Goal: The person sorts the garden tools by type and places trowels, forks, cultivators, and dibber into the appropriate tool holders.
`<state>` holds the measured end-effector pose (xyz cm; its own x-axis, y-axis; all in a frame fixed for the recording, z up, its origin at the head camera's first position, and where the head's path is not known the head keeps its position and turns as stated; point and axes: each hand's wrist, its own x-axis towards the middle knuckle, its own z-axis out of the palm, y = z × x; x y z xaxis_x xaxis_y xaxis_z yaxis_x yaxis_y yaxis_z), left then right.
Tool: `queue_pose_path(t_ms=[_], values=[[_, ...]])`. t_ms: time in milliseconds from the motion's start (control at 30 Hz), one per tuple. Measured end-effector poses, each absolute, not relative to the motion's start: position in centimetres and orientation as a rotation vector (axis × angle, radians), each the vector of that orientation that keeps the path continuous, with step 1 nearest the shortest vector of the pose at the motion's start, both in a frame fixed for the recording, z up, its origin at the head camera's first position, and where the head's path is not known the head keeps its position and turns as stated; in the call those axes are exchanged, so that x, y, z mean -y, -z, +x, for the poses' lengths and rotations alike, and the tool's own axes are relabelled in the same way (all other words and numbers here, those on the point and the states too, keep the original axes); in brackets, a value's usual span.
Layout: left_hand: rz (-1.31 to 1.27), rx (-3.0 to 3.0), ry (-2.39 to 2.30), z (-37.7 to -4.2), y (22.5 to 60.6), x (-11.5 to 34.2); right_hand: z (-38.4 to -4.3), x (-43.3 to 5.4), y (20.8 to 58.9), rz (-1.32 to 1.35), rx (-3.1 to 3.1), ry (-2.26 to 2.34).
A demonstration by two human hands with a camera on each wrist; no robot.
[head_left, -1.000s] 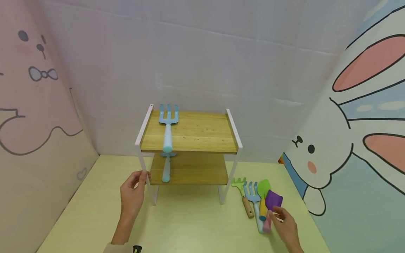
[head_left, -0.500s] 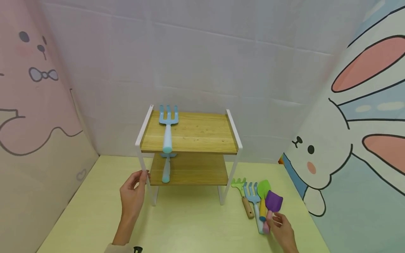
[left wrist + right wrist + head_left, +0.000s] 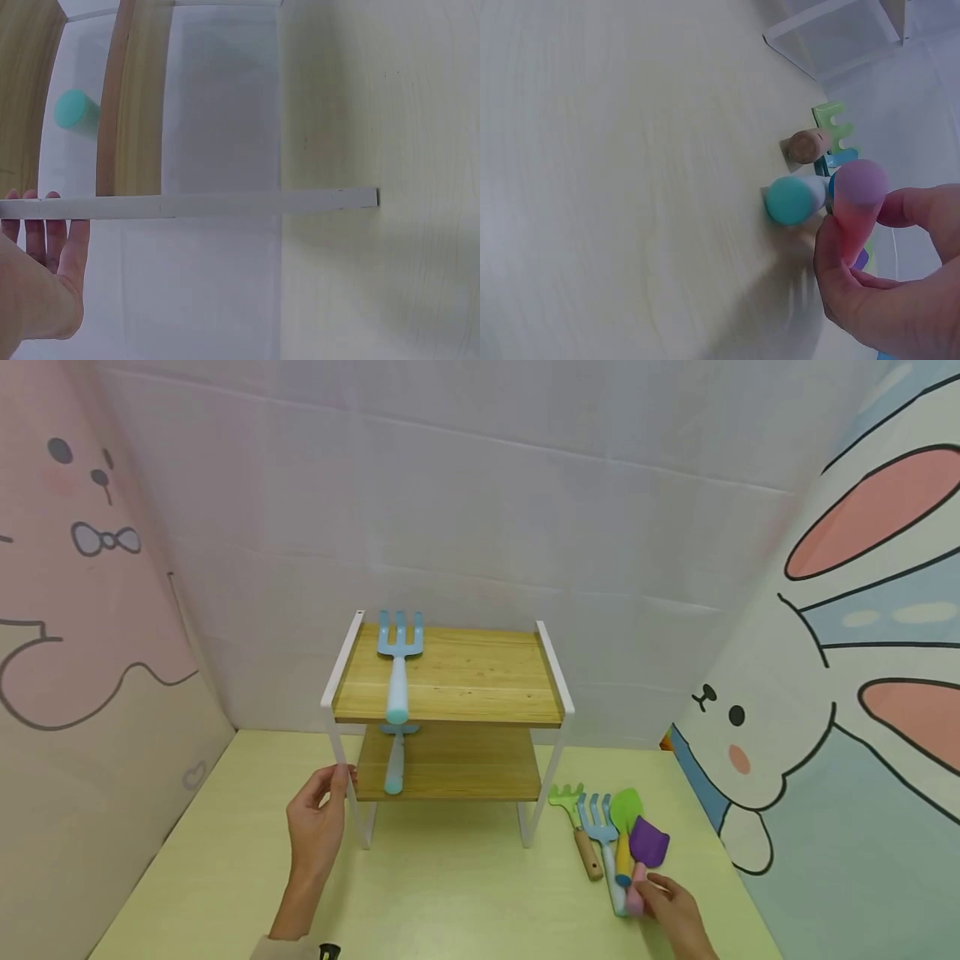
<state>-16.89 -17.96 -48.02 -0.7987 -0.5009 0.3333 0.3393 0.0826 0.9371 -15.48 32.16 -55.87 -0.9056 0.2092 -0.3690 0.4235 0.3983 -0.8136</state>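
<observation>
My left hand [image 3: 317, 822] holds the left front leg of a two-tier shelf [image 3: 450, 672] with wooden boards and a white frame. In the left wrist view, its fingers [image 3: 56, 236] pass behind the white post and the tips show past it. At the right, my right hand [image 3: 672, 910] pinches the pink handle of a toy shovel with a purple blade [image 3: 649, 842]. The right wrist view shows thumb and fingers on either side of that pink handle [image 3: 859, 199], its end raised toward the camera. A blue hand fork [image 3: 597, 828] and a green-and-yellow shovel [image 3: 625, 814] lie right beside it.
One blue hand fork [image 3: 399, 664] lies on the top board, another [image 3: 394, 768] on the lower board, both at the left. A green rake with a wooden handle [image 3: 587, 853] lies between the shelf and the other tools. Cartoon-printed cloth walls surround the pale table [image 3: 442, 893].
My right hand has closed its fingers on the pink handle, and the purple shovel has shifted slightly toward me. My left hand stays on the shelf leg.
</observation>
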Motion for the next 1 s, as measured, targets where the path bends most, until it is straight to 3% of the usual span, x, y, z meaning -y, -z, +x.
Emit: queue_pose_path(t_ms=[1000], values=[[0.162,1.770,1.767,-17.0,48.1,18.0,-13.5,-31.1,54.2,0.757,-1.963,1.976]])
